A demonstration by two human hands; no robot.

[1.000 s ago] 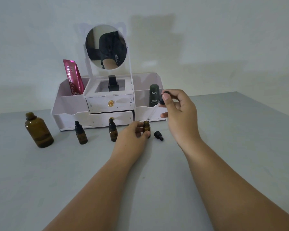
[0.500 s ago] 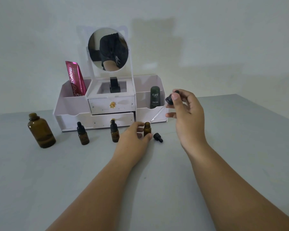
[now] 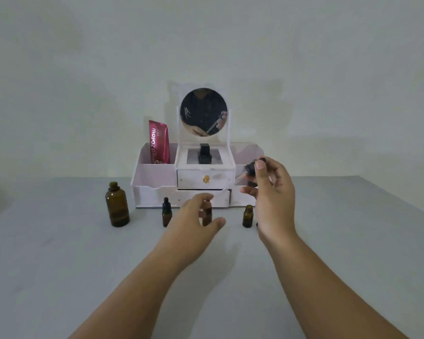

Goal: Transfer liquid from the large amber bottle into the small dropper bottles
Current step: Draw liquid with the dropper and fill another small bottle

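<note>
head view: a person's right hand (image 3: 272, 192) pinches the black bulb of a dropper (image 3: 251, 167), its glass pipette slanting down toward the left hand (image 3: 194, 216). the left hand curves round a small dropper bottle (image 3: 207, 215) on the grey table (image 3: 59, 265); whether it actually grips cannot be told. an open small bottle (image 3: 248, 216) stands just left of the right wrist, a capped small bottle (image 3: 166, 215) just left of the left hand, the large amber bottle (image 3: 117, 207) farther left. beyond both hands sits a white organizer (image 3: 157, 189) with a round mirror (image 3: 203, 111).
</note>
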